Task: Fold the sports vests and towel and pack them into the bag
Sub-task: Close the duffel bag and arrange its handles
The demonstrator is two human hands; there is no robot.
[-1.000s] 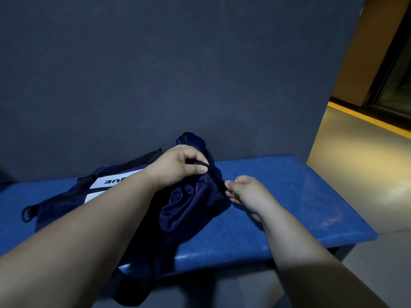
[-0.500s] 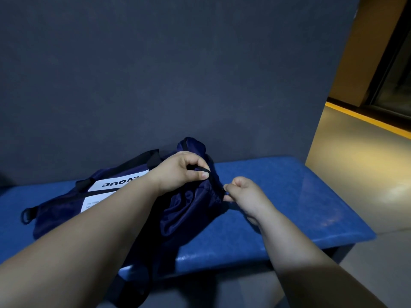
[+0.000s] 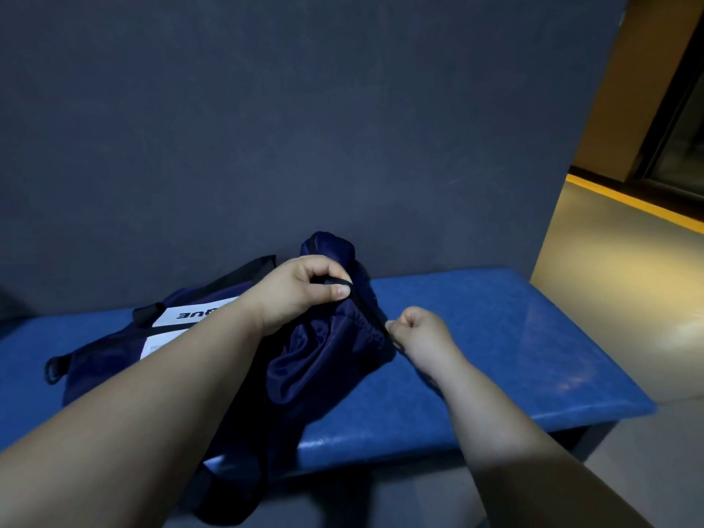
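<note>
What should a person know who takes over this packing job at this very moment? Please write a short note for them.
Left hand: grip curled round the black band along the bag's mouth, holding it up.
Right hand: pinches the bag at the band's right end; what exactly it pinches is too small to tell.
Bag: navy, lying on the blue bench, white label facing up.
Done: no vest or towel shows outside the bag; whether they are inside is hidden.
Left: probably closing the mouth; check the contents first.
</note>
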